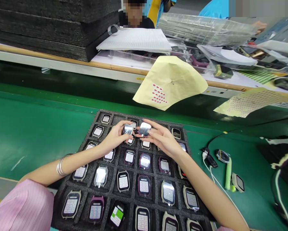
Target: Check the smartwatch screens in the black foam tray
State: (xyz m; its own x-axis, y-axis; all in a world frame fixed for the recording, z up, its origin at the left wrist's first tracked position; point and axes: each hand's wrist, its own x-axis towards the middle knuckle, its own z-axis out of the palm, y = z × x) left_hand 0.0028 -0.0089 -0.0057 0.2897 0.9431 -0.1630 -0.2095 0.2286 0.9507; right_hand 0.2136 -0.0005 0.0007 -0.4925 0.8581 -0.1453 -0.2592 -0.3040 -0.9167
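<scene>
My left hand (115, 136) grips a smartwatch case (127, 129) without a strap, its dark glossy screen tilted up. Close beside it, my right hand (161, 138) pinches a second smartwatch (145, 129) whose screen shines with reflected light. Both are held over the far rows of a dark foam tray (84, 194). Strapless smartwatches in beige, purple and black cases lie face up in its cells. Many screens are lit with a white grid; one black watch (117, 215) shows green and white blocks. My hands partly cover the watches below them.
The tray lies on a green bench (38, 128). To the right are a cable plug (209, 159), a green stick (228, 175) and a loose watch (238, 183). A raised shelf behind carries black foam blocks (50, 29), papers (136, 40) and clear trays. A yellow sheet (182, 77) hangs down. Another person sits beyond.
</scene>
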